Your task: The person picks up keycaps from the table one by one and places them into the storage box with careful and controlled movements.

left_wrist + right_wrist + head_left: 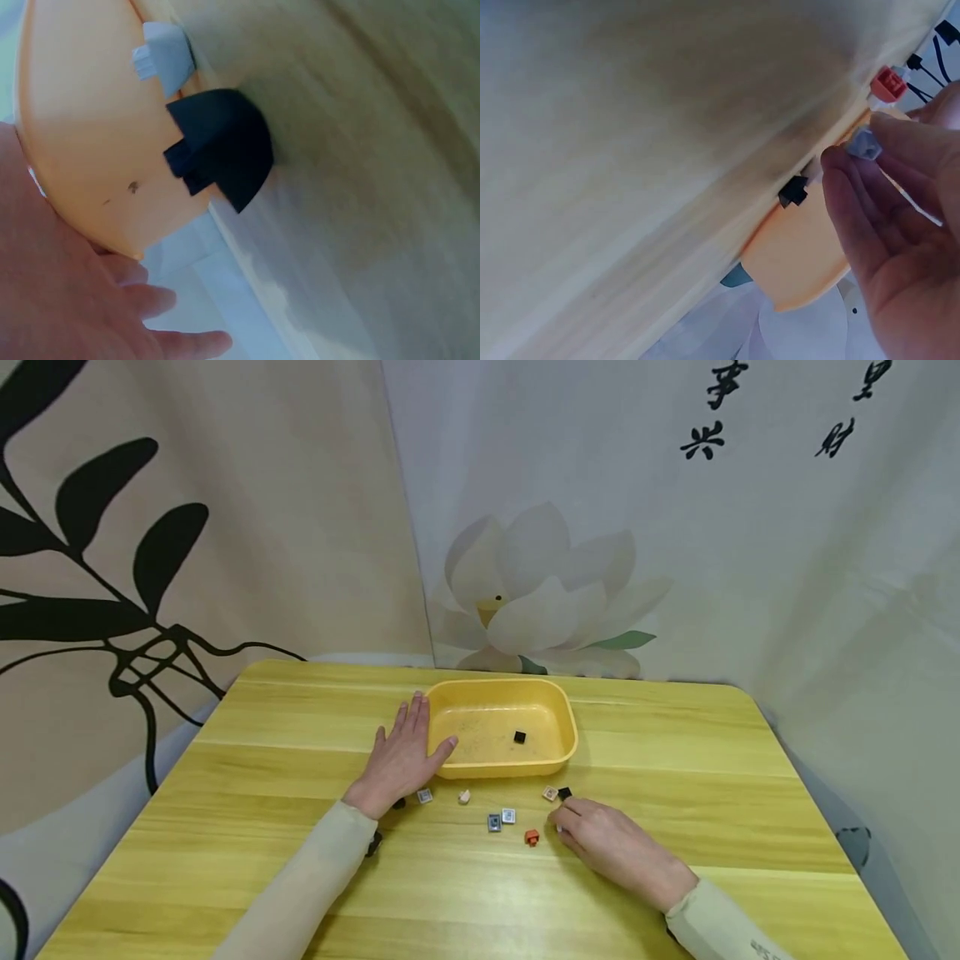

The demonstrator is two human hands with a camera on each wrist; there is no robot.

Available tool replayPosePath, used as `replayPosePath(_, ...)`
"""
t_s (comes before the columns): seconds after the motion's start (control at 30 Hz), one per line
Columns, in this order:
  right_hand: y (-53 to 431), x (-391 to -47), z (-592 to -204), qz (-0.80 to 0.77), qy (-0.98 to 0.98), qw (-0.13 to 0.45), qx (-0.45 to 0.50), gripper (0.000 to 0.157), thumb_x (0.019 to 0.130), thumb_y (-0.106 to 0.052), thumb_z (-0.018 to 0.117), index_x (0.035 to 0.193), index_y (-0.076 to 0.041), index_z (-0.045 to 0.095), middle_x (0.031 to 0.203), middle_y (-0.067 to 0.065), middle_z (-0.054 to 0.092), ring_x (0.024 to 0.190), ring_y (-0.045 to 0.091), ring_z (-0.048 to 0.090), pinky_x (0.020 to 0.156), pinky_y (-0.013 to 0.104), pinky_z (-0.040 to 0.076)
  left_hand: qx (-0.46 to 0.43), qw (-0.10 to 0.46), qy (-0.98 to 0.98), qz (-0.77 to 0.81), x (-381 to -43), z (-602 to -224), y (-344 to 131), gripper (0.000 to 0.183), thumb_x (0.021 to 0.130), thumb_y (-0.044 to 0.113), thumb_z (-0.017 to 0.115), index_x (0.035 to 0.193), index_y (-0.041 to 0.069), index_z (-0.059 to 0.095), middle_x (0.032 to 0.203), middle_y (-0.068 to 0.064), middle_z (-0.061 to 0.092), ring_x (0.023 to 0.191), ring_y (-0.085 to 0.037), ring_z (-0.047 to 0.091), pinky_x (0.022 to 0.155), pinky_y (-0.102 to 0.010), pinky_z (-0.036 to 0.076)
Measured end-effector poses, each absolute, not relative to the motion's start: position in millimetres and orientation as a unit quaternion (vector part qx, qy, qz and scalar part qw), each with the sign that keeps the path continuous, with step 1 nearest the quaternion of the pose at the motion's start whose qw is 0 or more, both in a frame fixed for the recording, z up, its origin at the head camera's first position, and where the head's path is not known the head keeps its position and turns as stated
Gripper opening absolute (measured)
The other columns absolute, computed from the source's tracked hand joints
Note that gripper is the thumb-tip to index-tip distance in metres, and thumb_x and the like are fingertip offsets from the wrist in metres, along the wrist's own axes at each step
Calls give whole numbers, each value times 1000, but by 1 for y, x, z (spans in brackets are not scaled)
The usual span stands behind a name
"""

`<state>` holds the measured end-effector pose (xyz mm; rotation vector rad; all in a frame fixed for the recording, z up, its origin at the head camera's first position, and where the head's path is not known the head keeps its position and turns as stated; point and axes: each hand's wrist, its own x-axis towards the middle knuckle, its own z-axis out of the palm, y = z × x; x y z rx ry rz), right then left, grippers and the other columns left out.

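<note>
My left hand (402,753) rests with straight fingers along the left side of a yellow plastic basin (501,770), its thumb over the near rim. A small black piece (520,737) lies inside the basin. To the basin's lower right, my right hand (606,843) pinches a small light grey plastic piece (863,143) between thumb and fingertips. A small red piece (532,837) lies left of that hand on the table. Just beyond its fingers are a beige piece (550,793) and a black piece (565,793).
In front of the basin lie a dark grey piece (494,823), a white marked piece (508,816), a cream piece (464,797) and another white piece (425,796). A black piece (225,142) sits by the left wrist. The wooden table (675,735) meets a printed curtain behind.
</note>
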<state>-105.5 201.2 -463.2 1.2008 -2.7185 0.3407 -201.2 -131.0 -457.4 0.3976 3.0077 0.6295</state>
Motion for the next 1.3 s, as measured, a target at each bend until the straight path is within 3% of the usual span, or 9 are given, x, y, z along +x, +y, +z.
replayPosePath(0.4,201,-113,-442,185,-911,106,352,23,93,-5,77,116,-6,73,112,1,71,98,13,70,83,29,59,139,42,970,197,-200,-458,-137,80,110,55,26,165,2,2,173,-12,-3,158,-36,6,115,-74,17)
replayPosePath(0.77,201,-136,-422,203,-890,223,343,24,85,0,83,107,-3,75,104,4,70,87,14,71,73,29,60,141,40,968,203,-201,-458,-135,78,111,51,30,165,2,2,173,-12,-5,158,-38,7,115,-74,19)
replayPosePath(1.3,194,-161,-414,233,-907,208,282,22,95,-9,76,116,-2,76,109,7,71,91,21,72,76,36,60,140,37,968,203,-200,-459,-137,77,111,49,32,165,1,2,173,-12,-5,158,-38,8,115,-73,20)
